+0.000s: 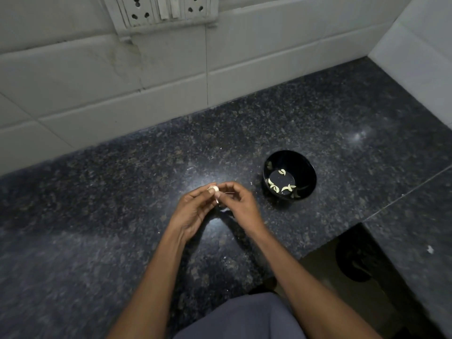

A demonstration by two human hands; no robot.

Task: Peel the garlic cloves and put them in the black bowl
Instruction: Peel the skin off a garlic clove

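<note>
Dark speckled granite worktop (122,204) is seen running up to a white tiled wall (122,77), with a grubby socket panel (160,11) mounted up top. Pretty dim overall, just a bit of glare on the stone.

Above the worktop, a garlic clove (214,189) is pinched at the fingertips of the left hand (193,214), and a strip of papery skin (217,198) is seen hanging off it. The right hand (238,201) is brought right up against it, fingers curled in on the clove or its skin; which bit exactly can't be told.

Just to the right of the hands, the black bowl (308,172) is set on the worktop, with a handful of peeled cloves (281,185) lying in the bottom.
</note>
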